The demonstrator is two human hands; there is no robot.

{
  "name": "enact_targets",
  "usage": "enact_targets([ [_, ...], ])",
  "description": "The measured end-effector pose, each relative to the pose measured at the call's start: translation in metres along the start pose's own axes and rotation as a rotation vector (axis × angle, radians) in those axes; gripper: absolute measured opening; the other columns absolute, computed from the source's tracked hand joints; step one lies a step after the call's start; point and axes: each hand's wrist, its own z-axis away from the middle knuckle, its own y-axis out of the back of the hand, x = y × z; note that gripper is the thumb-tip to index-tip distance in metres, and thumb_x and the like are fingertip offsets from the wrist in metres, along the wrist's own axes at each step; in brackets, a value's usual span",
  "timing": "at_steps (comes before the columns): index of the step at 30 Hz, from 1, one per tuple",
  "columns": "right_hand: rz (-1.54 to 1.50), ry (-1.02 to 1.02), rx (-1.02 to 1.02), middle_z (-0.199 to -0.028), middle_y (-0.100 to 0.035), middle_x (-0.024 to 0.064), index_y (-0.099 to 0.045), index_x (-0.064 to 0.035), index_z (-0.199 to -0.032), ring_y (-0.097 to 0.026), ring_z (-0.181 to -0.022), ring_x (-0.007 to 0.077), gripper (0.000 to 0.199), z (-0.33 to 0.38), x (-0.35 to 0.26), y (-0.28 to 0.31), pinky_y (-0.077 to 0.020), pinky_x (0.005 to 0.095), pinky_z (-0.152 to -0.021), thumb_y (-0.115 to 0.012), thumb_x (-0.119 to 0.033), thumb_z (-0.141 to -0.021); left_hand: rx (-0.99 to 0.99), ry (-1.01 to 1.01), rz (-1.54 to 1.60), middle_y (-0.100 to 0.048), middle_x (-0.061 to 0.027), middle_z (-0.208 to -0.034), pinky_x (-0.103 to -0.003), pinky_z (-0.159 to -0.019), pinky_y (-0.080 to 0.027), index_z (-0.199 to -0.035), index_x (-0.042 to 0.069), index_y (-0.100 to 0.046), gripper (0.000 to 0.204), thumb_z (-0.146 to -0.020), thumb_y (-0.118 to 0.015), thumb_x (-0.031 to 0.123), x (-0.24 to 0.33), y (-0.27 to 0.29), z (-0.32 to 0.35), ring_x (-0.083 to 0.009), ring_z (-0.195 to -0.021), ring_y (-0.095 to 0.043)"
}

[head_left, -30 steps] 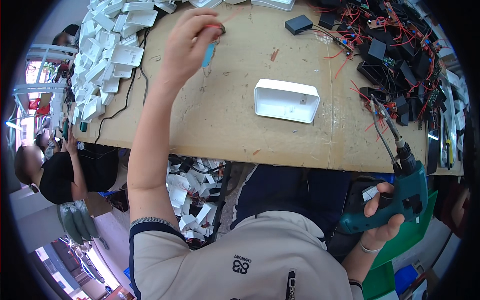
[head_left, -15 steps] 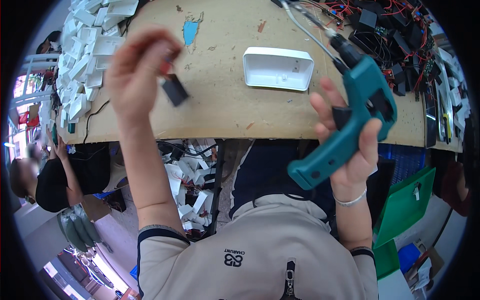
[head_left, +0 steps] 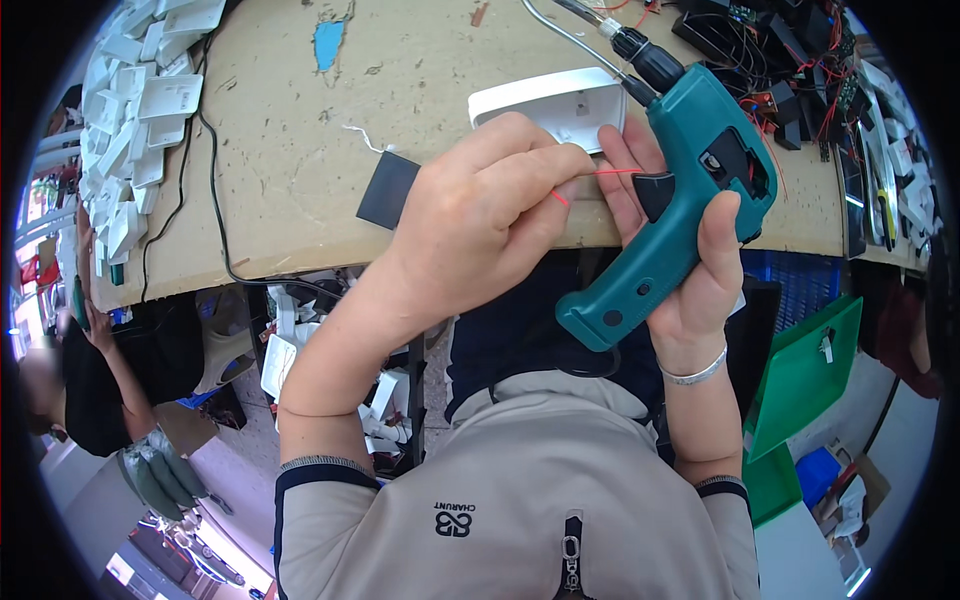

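My right hand (head_left: 700, 270) is wrapped around a teal pistol-shaped soldering gun (head_left: 690, 180), with a black trigger and a thin metal feed tube at its tip. My left hand (head_left: 490, 215) is closed in a pinch on a thin red wire (head_left: 610, 172), which stretches across to the trigger area near my right fingers; where its far end stops is hidden. Beside the left hand's knuckles, a flat black box (head_left: 386, 190) with a short white lead shows partly; whether the hand also holds it, I cannot tell. Just behind both hands lies an open white plastic case (head_left: 540, 95).
White cases (head_left: 140, 110) are heaped at the table's left, near a black cable (head_left: 215, 190). Black boxes and red wires (head_left: 790, 60) pile up at the far right. A green bin (head_left: 805, 380) stands lower right. Another person (head_left: 95, 370) sits at left.
My left hand has come from the far left toward the soldering gun, bringing the black box and red wire along. The soldering gun has shifted slightly left and away from me.
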Motion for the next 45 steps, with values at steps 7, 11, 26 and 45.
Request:
enact_targets([
  [7,-0.039,-0.001,-0.039,-0.137,-0.027,0.0195,-0.018,-0.0016,-0.135,-0.027,-0.127,0.033,0.077,0.001,0.001,0.003,-0.0253,0.0423,-0.105,-0.054,-0.044,-0.081,0.185,0.089,0.007,-0.054,-0.0069,-0.071,-0.025,-0.052,-0.042,-0.085,0.001,-0.061,0.014,-0.072,-0.063,-0.002,0.007,-0.021,0.009,-0.0166,-0.06,-0.053],
  [11,-0.044,-0.006,-0.034,-0.136,-0.028,0.02,-0.018,-0.0016,-0.135,-0.028,-0.126,0.0333,0.077,0.003,0.001,0.001,-0.0252,0.0427,-0.105,-0.055,-0.044,-0.081,0.155,0.082,-0.116,-0.054,-0.0069,-0.072,-0.026,-0.052,-0.042,-0.085,0.002,-0.062,0.015,-0.071,-0.062,-0.003,0.012,-0.019,0.003,-0.0178,-0.06,-0.054],
  [26,-0.015,-0.025,-0.037,-0.136,-0.029,0.0187,-0.022,-0.0003,-0.134,-0.029,-0.127,0.0312,0.077,0.003,-0.002,0.005,-0.0233,0.0417,-0.106,-0.053,-0.047,-0.081,-0.289,0.038,-0.387,-0.055,-0.0069,-0.072,-0.033,-0.058,-0.045,-0.081,0.005,-0.064,0.012,-0.07,-0.06,0.007,0.014,-0.009,-0.021,-0.0257,-0.065,-0.055],
  [45,-0.026,-0.01,-0.065,-0.135,-0.029,0.0215,-0.021,0.0025,-0.133,-0.03,-0.125,0.034,0.078,0.002,-0.005,0.008,-0.0259,0.0423,-0.105,-0.053,-0.046,-0.081,0.245,0.051,-0.488,-0.056,-0.0062,-0.082,-0.029,-0.061,-0.04,-0.074,0.005,-0.066,0.01,-0.064,-0.066,0.005,0.013,-0.024,-0.01,-0.0199,-0.076,-0.053],
])
